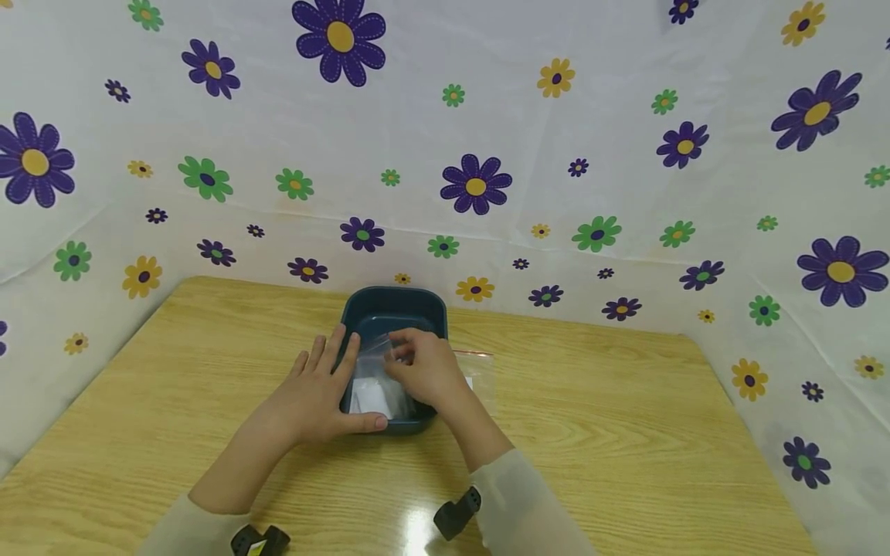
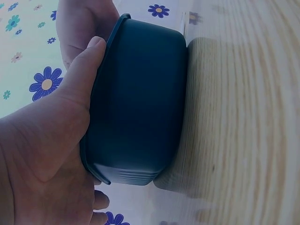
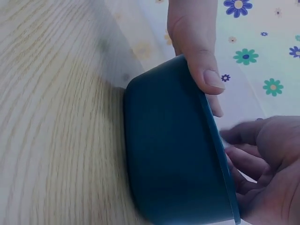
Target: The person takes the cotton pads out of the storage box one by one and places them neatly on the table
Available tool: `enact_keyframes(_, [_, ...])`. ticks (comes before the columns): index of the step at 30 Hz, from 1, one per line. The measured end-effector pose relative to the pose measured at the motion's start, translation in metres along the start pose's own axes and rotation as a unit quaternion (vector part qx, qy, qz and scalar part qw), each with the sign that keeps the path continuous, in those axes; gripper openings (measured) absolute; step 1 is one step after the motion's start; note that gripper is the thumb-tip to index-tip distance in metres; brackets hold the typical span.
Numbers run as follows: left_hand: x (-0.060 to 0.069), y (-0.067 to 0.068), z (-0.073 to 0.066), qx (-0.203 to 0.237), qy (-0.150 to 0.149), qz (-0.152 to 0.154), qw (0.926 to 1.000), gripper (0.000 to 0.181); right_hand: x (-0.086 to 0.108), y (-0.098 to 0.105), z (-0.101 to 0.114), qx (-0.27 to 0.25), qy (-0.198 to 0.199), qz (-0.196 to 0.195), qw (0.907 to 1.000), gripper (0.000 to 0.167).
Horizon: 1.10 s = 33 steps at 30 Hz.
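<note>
A dark teal container (image 1: 410,426) stands on the table; its outer wall fills the middle of the left wrist view (image 2: 136,98) and the right wrist view (image 3: 168,140). My left hand (image 1: 313,398) (image 2: 51,140) rests on its left rim, fingers straight and spread, thumb along the near rim. Inside lies a clear plastic bag (image 1: 371,394) with something white in it. With curled fingers my right hand (image 1: 431,371) (image 3: 276,173) pinches the bag's upper part over the container; the fingertips are partly hidden.
Another clear bag with a red line along its top (image 1: 483,378) lies on the table, just right of the container and partly hidden by my right arm. The wood-grain table (image 1: 591,432) meets a white cloth with printed flowers (image 1: 410,139) behind and at both sides.
</note>
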<state>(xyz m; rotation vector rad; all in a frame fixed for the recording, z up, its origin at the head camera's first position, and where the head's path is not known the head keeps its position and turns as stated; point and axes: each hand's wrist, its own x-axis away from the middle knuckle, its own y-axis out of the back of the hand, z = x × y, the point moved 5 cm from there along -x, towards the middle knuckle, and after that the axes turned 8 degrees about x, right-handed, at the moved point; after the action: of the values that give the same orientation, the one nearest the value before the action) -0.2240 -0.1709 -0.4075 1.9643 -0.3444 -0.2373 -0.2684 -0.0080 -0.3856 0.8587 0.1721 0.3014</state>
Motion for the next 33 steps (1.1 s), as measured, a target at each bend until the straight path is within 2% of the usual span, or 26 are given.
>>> enact_keyframes(4, [0.001,0.0,0.0,0.002,0.002,0.001,1.0,0.13,0.003,-0.001,0.0,0.013,0.006,0.013,0.9998,0.033])
enact_keyframes(10, [0.0,-0.001,0.0,0.001,0.0,-0.001,1.0,0.129,0.005,0.001,-0.001,0.011,0.011,-0.008,0.9999,0.03])
enact_keyframes(15, [-0.001,-0.001,0.001,-0.003,0.003,-0.002,1.0,0.13,0.009,0.007,-0.005,-0.017,0.004,-0.041,0.999,0.027])
enact_keyframes(21, [0.0,-0.001,0.002,0.002,0.006,0.0,1.0,0.131,0.012,0.012,-0.012,-0.074,-0.002,-0.07,0.9948,0.025])
enact_keyframes(29, [0.001,0.0,0.001,0.003,0.012,0.004,0.9999,0.131,0.018,0.017,-0.024,-0.173,-0.016,-0.088,0.9809,0.025])
enact_keyframes(33, [0.001,0.0,0.001,0.003,0.014,0.001,0.9999,0.131,0.021,0.022,-0.032,-0.238,-0.038,-0.099,0.9653,0.025])
